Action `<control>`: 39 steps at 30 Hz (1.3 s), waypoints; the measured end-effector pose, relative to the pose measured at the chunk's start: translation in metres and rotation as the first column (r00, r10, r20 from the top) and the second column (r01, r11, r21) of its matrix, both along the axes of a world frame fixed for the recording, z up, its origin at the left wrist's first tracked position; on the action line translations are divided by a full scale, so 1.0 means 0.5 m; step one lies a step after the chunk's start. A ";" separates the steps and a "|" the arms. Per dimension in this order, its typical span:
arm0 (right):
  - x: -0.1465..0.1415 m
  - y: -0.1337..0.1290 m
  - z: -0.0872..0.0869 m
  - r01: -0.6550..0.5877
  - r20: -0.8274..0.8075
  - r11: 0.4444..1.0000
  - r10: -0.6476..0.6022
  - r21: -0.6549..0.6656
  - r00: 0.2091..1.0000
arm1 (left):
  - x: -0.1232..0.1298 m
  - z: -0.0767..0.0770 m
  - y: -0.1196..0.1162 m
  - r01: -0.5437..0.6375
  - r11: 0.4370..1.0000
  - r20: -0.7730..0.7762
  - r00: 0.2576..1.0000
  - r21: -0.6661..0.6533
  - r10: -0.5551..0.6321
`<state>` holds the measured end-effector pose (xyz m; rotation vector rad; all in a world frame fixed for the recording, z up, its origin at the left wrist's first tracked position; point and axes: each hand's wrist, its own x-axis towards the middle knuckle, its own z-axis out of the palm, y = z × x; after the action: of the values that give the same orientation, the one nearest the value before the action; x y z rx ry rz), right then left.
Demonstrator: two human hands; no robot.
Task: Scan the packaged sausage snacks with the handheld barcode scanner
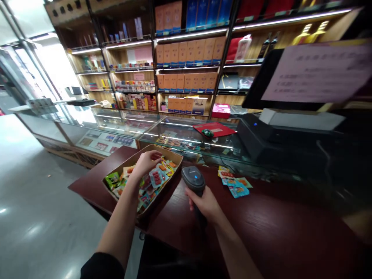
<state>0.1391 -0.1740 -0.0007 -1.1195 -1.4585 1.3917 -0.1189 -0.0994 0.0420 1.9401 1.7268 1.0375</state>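
Note:
My right hand (pixel 207 202) is wrapped round the handle of a dark barcode scanner (pixel 193 177), which shows a small blue light on its head. Over an open cardboard box (pixel 175 155) on the left is my left hand (pixel 146 162), fingers loosely bent and apart, with nothing visible in them. Many small colourful snack packets (pixel 157 177) fill that box; whether my fingertips touch any of them I cannot tell. To the right of the scanner, a few more snack packets (pixel 236 188) lie in a loose pile on the dark red table (pixel 261 221).
A glass display counter (pixel 174 135) stands behind the table, with a red mat (pixel 226 129) and a mouse (pixel 207 133) on it. A monitor (pixel 263 83) with a paper sheet rises at the right. Shelves with boxed goods (pixel 190 52) line the back wall.

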 end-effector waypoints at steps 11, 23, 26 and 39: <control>0.253 -0.045 -0.029 0.350 -0.050 0.936 -0.352 -0.041 0.935 | 0.373 -0.080 0.103 0.382 0.920 0.016 0.924 -0.085 -0.382; 0.441 -0.114 -0.060 0.581 -0.044 0.811 -0.585 -0.072 0.810 | 0.664 -0.196 0.168 0.361 0.916 -0.470 0.787 -0.174 -0.399; 0.459 -0.123 -0.066 0.600 -0.033 0.798 -0.602 -0.064 0.797 | 0.689 -0.228 0.171 0.335 0.917 -0.557 0.729 -0.218 -0.398; 0.410 -0.099 -0.070 0.513 0.007 0.853 -0.514 -0.093 0.858 | 0.625 -0.228 0.094 0.419 0.887 -0.438 0.772 -0.195 -0.461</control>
<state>0.3443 -0.2236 -0.0357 -1.4248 -0.9797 1.0856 0.1936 -0.0525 -0.0720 2.5206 1.3660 0.3225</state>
